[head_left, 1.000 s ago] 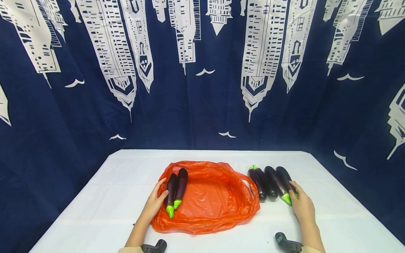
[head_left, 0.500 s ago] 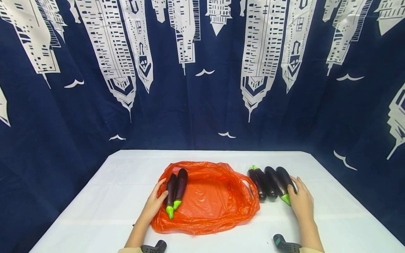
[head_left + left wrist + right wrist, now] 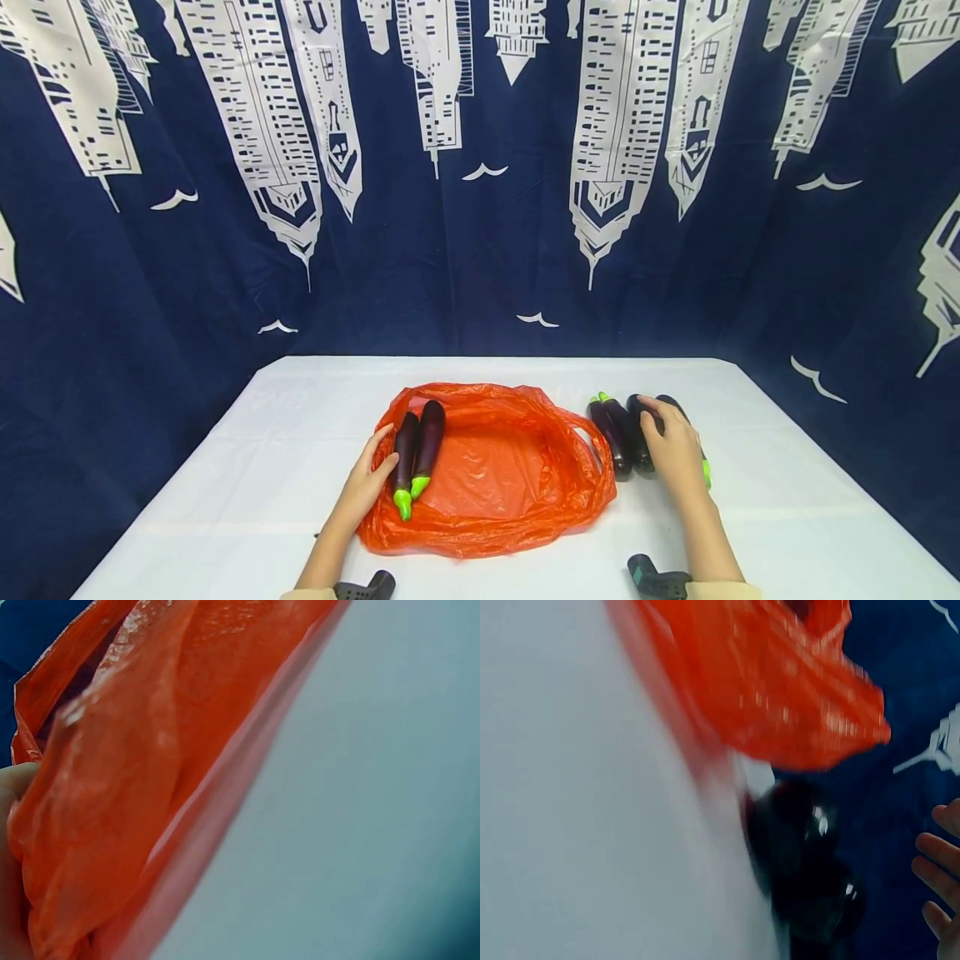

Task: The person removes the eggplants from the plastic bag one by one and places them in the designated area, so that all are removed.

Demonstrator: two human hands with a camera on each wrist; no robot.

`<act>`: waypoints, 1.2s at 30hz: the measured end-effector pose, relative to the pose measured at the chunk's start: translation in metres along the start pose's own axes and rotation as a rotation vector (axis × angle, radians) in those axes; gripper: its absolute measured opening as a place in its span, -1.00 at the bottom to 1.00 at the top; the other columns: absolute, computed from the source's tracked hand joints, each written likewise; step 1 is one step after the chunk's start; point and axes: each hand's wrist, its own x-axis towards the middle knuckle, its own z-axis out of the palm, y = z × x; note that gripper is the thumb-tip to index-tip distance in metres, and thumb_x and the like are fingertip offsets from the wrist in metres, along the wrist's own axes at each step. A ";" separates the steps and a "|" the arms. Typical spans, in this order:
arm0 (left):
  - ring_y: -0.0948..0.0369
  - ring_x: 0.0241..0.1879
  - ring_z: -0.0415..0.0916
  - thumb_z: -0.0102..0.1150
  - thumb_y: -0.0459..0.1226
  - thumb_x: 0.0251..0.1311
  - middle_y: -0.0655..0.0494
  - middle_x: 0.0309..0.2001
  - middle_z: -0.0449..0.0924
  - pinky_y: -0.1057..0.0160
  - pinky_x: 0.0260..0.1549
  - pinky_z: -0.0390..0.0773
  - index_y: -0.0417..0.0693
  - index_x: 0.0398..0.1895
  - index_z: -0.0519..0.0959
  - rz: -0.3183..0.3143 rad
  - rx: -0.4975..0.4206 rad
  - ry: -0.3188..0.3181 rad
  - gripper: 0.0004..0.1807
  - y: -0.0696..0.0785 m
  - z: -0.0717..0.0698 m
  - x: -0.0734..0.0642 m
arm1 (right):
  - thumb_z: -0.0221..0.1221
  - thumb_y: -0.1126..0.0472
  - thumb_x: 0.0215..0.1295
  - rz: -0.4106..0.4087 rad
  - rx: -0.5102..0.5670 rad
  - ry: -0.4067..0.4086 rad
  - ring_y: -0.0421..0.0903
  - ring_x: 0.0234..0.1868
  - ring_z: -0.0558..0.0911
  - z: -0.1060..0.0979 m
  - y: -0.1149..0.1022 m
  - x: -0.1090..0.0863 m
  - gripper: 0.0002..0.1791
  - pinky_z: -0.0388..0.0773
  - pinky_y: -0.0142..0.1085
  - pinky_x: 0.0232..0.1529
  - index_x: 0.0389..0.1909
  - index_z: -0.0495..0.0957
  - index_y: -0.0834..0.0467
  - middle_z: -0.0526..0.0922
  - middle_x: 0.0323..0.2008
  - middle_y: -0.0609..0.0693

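A red plastic bag lies with its mouth spread wide in the middle of the white table. Two eggplants with green stem ends rest inside its left part. My left hand holds the bag's left rim, thumb toward the eggplants; in the left wrist view thin plastic hides most of that hand. To the right of the bag, several dark eggplants lie side by side. Over this row is my right hand, partly covering the third one; its fingers are spread and hold nothing in the right wrist view.
Beyond the white table hangs a dark blue cloth printed with white buildings and birds. A handle loop of the bag reaches close to the leftmost eggplant of the row. Dark devices are worn at both wrists.
My right hand has moved left and slightly up, from the rightmost eggplant to over the one beside it. My left hand, the bag and the eggplants inside it stay where they were.
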 end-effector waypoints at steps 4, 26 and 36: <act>-0.20 0.32 0.03 -0.04 -0.14 0.28 -0.21 0.36 0.07 -0.33 0.20 0.01 0.05 0.33 0.13 -0.007 -0.005 -0.003 -0.44 0.000 0.000 0.001 | -0.06 0.18 0.34 -0.065 0.012 -0.034 0.23 0.14 0.40 0.007 -0.019 0.000 -0.64 0.28 0.13 0.16 0.10 0.43 0.19 0.47 0.07 0.27; -0.20 0.29 0.08 -0.02 -0.08 0.25 -0.19 0.34 0.10 -0.34 0.18 0.04 0.14 0.32 0.15 0.004 -0.007 0.006 -0.44 -0.001 0.001 0.001 | 0.16 0.23 0.18 -0.353 0.104 -0.225 -0.04 0.00 0.57 0.052 -0.113 -0.042 -0.76 0.47 -0.10 0.08 -0.11 0.58 0.04 0.63 -0.12 -0.08; -0.18 0.31 0.07 -0.03 -0.06 0.25 -0.17 0.35 0.09 -0.34 0.19 0.03 0.15 0.32 0.15 0.001 -0.016 0.008 -0.43 -0.002 0.001 0.001 | 0.10 0.14 0.24 -0.463 0.068 -0.405 -0.04 0.01 0.55 0.072 -0.135 -0.067 -0.73 0.42 -0.05 0.09 -0.04 0.55 0.03 0.61 -0.09 -0.12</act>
